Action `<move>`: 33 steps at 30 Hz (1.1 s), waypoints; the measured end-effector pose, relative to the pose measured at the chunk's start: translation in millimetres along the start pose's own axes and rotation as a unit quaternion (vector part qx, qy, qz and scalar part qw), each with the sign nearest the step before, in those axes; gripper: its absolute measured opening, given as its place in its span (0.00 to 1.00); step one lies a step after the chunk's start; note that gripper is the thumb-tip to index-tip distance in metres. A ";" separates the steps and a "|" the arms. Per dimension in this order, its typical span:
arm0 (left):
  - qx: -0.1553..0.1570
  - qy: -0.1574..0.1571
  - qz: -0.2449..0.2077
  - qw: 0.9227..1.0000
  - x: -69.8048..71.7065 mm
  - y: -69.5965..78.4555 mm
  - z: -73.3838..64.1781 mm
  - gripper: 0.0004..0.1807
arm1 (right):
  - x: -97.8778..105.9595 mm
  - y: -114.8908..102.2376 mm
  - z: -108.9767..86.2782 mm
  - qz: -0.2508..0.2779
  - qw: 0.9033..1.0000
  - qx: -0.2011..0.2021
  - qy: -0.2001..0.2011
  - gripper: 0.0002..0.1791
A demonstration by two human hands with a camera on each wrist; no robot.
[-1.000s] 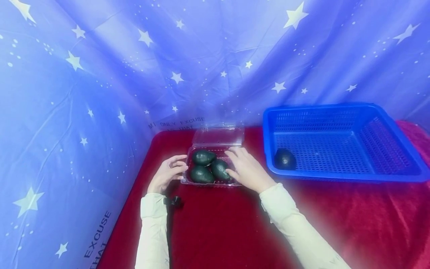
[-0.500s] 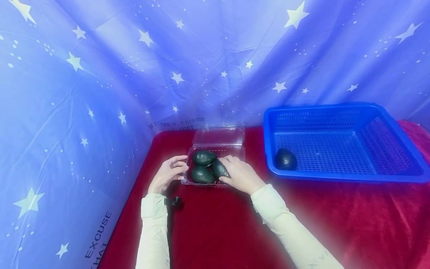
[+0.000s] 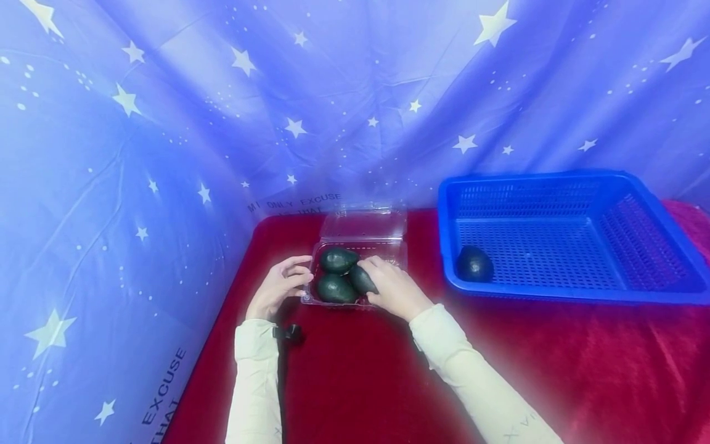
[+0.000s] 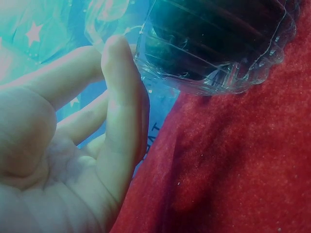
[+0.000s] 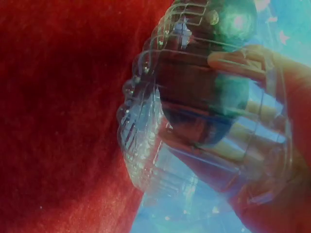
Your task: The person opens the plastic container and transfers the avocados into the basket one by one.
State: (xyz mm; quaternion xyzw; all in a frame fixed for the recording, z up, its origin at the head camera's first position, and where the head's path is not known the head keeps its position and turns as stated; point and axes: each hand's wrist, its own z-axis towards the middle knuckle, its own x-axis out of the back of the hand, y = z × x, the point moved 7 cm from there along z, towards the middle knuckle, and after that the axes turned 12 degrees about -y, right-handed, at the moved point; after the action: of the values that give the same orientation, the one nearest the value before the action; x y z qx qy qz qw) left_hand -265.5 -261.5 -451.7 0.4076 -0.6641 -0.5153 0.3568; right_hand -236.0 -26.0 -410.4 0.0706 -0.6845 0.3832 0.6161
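A clear plastic clamshell box [image 3: 396, 251] with its lid [image 3: 363, 225] folded back lies on red cloth. Inside are dark green avocados, one at the back left [image 3: 337, 260] and one at the front left [image 3: 336, 288]. My right hand [image 3: 395, 288] reaches into the box's right side and holds a third avocado [image 3: 363, 280], fingers over its top and thumb at its near side; the right wrist view shows those fingers through the clear wall [image 5: 146, 121]. My left hand [image 3: 277, 287] rests its bent fingers against the left rim, with fingertips [image 4: 118, 48] at the box's edge.
A blue perforated basket [image 3: 554, 293] stands to the right, with one avocado [image 3: 475, 264] in its near left corner. A blue star-printed curtain [image 3: 355, 92] hangs behind and along the left. Red cloth [image 3: 355, 370] covers the table.
My right hand has moved left from the box's right side onto the right-hand avocado, which has shifted slightly left against the other two. My left hand stays at the rim.
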 end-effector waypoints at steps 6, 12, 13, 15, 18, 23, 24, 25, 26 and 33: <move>-0.003 -0.002 -0.006 1.000 -1.6 -0.1 0.7 0.29 | 7.0 -2.5 -1.2 -0.007 1.000 0.003 0.016 0.38; -0.007 -0.002 -0.009 1.000 -1.8 -1.0 2.3 0.29 | 22.5 -4.9 -7.2 -0.013 0.999 0.014 0.047 0.35; -0.007 -0.003 -0.009 1.000 -1.6 -1.3 2.6 0.29 | 25.2 -4.5 -8.6 -0.014 0.999 0.013 0.050 0.35; -0.008 -0.003 -0.008 1.000 -1.6 -1.7 2.9 0.29 | 31.0 -3.3 -11.7 -0.016 0.998 0.007 0.054 0.36; -0.009 -0.002 -0.008 1.000 -1.8 -1.8 2.7 0.29 | 40.6 -0.7 -17.2 -0.011 0.998 -0.005 0.061 0.37; -0.007 0.003 -0.006 1.000 -1.2 -1.9 1.1 0.29 | 58.5 0.5 -25.0 -0.005 0.996 -0.008 0.083 0.37; -0.006 0.004 -0.006 1.000 -0.9 -1.9 0.6 0.29 | 61.8 0.6 -26.2 -0.004 0.996 -0.007 0.089 0.37; -0.005 0.005 -0.005 1.000 -0.5 -1.8 0.2 0.29 | 65.1 0.8 -27.1 -0.002 0.996 -0.005 0.093 0.36; -0.004 0.006 -0.006 1.000 -0.1 -1.6 -0.2 0.29 | 68.1 1.5 -27.7 -0.001 0.995 -0.004 0.096 0.36; 0.000 0.007 -0.001 1.000 -0.9 0.2 -1.2 0.29 | 86.8 13.1 -33.4 0.010 0.995 -0.030 0.099 0.37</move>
State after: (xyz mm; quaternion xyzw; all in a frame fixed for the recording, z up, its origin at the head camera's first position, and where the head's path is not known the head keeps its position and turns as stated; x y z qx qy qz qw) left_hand -264.0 -261.1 -451.3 0.4119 -0.6608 -0.5132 0.3608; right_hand -237.1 36.2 -340.0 0.0072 -0.6322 0.3738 0.6786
